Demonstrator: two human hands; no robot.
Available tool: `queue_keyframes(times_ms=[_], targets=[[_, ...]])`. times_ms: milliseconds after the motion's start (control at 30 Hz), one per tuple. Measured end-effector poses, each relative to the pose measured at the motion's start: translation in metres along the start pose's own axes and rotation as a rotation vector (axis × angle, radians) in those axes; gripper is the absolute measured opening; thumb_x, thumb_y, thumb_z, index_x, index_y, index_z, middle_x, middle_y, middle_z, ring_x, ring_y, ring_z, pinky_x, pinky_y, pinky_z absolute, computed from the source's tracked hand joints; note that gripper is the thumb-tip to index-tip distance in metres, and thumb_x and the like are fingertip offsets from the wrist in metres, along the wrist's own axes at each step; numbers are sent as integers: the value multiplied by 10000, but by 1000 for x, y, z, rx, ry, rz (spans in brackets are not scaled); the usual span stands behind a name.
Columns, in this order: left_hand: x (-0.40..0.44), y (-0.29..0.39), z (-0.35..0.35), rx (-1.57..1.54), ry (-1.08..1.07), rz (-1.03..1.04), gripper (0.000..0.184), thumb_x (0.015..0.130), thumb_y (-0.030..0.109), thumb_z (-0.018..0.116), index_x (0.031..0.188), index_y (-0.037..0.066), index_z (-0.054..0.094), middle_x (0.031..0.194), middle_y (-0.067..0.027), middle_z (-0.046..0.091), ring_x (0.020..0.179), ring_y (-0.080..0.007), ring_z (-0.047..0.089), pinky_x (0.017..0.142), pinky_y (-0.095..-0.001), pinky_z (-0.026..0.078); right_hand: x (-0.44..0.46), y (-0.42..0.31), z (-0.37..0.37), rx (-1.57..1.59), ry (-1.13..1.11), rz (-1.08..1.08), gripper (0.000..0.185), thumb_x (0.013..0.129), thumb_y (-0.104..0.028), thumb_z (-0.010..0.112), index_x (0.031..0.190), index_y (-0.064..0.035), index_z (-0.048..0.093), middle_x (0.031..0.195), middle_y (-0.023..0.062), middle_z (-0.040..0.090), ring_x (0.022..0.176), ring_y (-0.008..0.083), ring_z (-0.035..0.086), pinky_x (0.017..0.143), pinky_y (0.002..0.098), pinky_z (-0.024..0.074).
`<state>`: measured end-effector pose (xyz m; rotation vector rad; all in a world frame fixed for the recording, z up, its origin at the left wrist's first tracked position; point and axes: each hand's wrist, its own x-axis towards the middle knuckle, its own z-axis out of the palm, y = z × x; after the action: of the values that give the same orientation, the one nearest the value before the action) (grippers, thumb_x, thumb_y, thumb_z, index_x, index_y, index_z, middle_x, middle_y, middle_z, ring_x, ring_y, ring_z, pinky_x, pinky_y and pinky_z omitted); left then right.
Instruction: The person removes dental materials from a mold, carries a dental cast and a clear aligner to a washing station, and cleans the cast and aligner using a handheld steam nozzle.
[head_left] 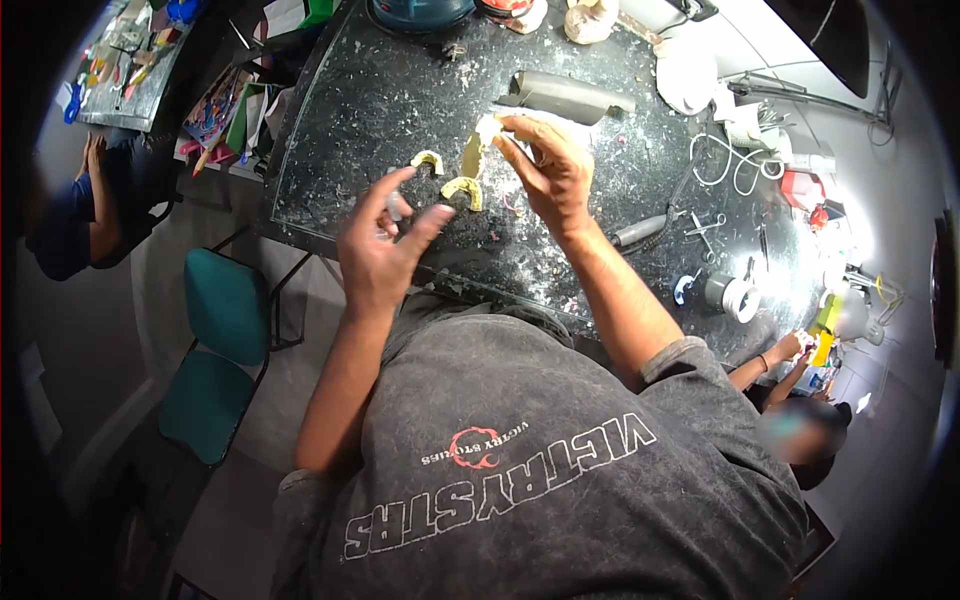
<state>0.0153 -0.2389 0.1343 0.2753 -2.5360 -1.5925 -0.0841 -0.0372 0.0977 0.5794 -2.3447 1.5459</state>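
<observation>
Pinched between the thumb and fingers of my right hand (550,165) is a pale yellow dental cast (478,150), held above the dark worktop. My left hand (385,240) hovers left of it, with thumb and forefinger spread wide; its other fingers are curled and partly blurred. Beyond my left fingertips lie two yellow, horseshoe-shaped dental casts: a smaller one (428,160) farther off and a larger one (463,190) nearer the right hand. Neither is touched by a hand.
White scraps litter the worktop (350,120). A grey curved piece (570,97) lies behind my right hand. To the right are a handpiece (640,232) with its cord, scissors-like tools (706,232) and a white roll (740,300). Green chair (225,310) at left; other people sit at both sides.
</observation>
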Motion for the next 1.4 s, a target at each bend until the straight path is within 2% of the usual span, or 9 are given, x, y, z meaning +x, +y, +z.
queue_keyframes(times_ms=[200,300,400,700,800,900,1133,1300,1400], targets=[[9,16,12,170,95,260,353,808,116,808,1136,59,691,942,-32,706,681,-68,549,549,-242,447,-2,-41,6,164,39,87,227,823,-18,761,1043,-16,705,996,105,707,891,158,684,747,263,556],[7,16,7,115,64,126,323,818,74,787,1128,58,697,947,-39,716,675,-81,573,549,-244,467,0,-37,13,180,-7,125,227,822,-15,759,1042,-18,705,990,97,705,896,148,682,748,259,557],[7,0,4,250,194,348,353,813,38,777,1156,65,694,973,-36,723,683,-84,588,553,-249,481,-2,-31,23,246,-44,121,242,817,-4,755,1051,-23,700,996,92,701,905,143,679,758,259,554],[-2,-4,-15,289,269,405,410,774,32,792,1171,81,699,905,-22,719,648,-132,604,576,-283,503,-4,-43,36,294,-94,56,322,807,-1,753,1114,-31,659,1001,85,702,903,157,692,780,266,557],[-4,-4,-14,176,268,240,329,834,103,773,1145,31,694,865,-35,709,633,-88,587,546,-243,464,-3,-45,34,286,-164,127,289,825,-59,763,1096,-37,667,970,80,708,872,141,690,754,258,552],[5,-2,-18,-226,181,-382,295,880,198,752,1085,-6,692,787,-25,671,592,-37,527,493,-195,386,4,-35,39,379,-267,380,240,850,-145,766,1049,-34,688,914,75,717,828,108,676,721,240,538],[44,-85,-24,-540,232,-684,254,871,224,738,1016,19,698,720,11,594,522,-4,402,424,-177,275,31,21,67,-337,-733,453,336,841,-398,717,864,-64,699,823,141,708,808,315,692,741,406,536],[67,-113,-22,-453,235,-707,222,854,230,733,951,31,710,723,7,598,507,-20,408,426,-190,279,28,35,86,-478,-823,186,274,790,-311,712,955,-95,676,919,109,684,856,323,674,747,426,547],[72,-115,-22,-453,237,-718,212,867,243,729,947,49,701,708,26,560,478,-12,396,398,-185,264,29,29,77,-106,-452,-258,200,782,-186,729,964,-118,682,943,71,677,830,277,680,705,382,563]])
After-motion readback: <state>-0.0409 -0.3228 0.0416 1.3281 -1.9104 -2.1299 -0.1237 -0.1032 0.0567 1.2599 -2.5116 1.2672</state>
